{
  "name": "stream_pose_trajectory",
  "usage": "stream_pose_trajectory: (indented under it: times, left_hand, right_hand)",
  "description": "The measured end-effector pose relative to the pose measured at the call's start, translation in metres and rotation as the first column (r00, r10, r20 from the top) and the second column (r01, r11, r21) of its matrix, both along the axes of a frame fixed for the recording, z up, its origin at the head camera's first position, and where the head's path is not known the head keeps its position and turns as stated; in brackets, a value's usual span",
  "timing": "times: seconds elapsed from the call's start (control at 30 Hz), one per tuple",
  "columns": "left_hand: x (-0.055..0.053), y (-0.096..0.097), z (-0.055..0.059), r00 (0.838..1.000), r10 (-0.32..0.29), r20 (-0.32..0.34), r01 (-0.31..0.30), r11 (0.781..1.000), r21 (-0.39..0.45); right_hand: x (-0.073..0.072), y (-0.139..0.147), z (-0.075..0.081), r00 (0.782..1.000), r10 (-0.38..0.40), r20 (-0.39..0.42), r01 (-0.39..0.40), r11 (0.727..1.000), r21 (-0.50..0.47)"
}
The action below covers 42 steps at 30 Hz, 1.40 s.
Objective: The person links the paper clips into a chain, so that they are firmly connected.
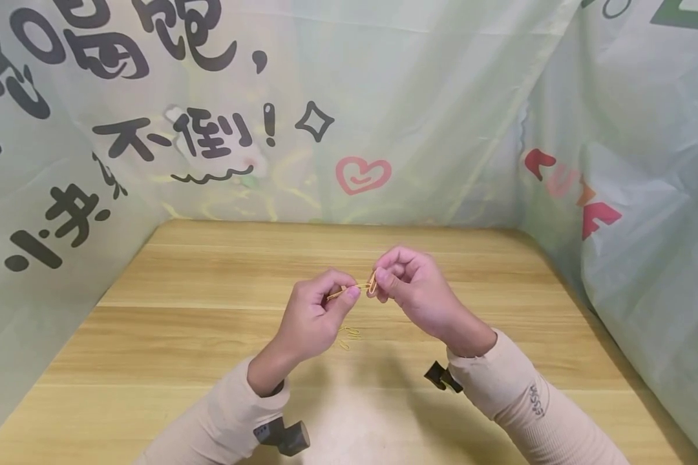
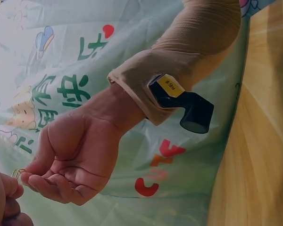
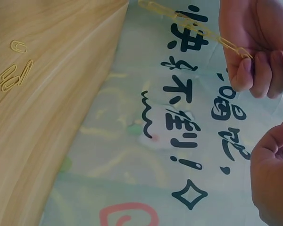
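A: L hand (image 1: 314,316) pinches the clip chain (image 3: 194,26), R hand (image 1: 421,290) a single clip (image 1: 373,283), both above the table (image 1: 209,361). Risks?

B: Prob. a slip (skinny stuff, tiny pinch): chain could drop by the loose clips (image 3: 20,46). Or pulling too hard w/ R might bend one. Can't tell if they're hooked.

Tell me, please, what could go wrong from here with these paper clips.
The paper clip pinched in the right hand might slip out. The linked clips hanging from the left hand could swing or snag. The loose clips, close together on the table, might scatter if brushed.
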<state>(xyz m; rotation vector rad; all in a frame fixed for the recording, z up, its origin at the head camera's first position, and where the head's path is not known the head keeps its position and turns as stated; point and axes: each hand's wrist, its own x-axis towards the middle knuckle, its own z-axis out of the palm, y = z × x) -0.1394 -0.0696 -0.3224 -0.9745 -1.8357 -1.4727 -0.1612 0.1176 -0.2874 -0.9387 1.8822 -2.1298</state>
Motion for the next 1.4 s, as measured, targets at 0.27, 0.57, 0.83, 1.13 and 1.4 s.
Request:
stream_pose_trajectory:
  times: [0.27, 0.57, 0.83, 1.13, 1.4]
  left_hand:
    - [-0.002, 0.002, -0.001, 0.981, 0.086, -0.176, -0.089, 0.996, -0.012]
    - [0.001, 0.006, -0.001, 0.931, 0.213, -0.298, -0.229, 0.973, -0.021]
    - [-0.002, 0.004, -0.007, 0.915, 0.258, -0.312, -0.278, 0.960, -0.021]
    - [-0.002, -0.005, -0.004, 0.992, 0.126, 0.021, -0.120, 0.974, -0.191]
    - [-0.007, -0.015, -0.002, 0.957, 0.166, 0.239, -0.122, 0.974, -0.188]
  right_hand:
    - [0.004, 0.000, 0.002, 1.000, 0.003, 0.015, -0.003, 1.000, 0.020]
    - [0.010, -0.006, 0.003, 0.989, -0.120, -0.090, 0.131, 0.984, 0.119]
    - [0.013, -0.008, 0.002, 0.989, -0.043, -0.141, 0.072, 0.976, 0.205]
    - [-0.002, -0.008, -0.001, 0.932, -0.183, -0.313, 0.251, 0.949, 0.192]
    - [-0.036, -0.006, -0.027, 0.955, -0.135, -0.264, 0.243, 0.866, 0.437]
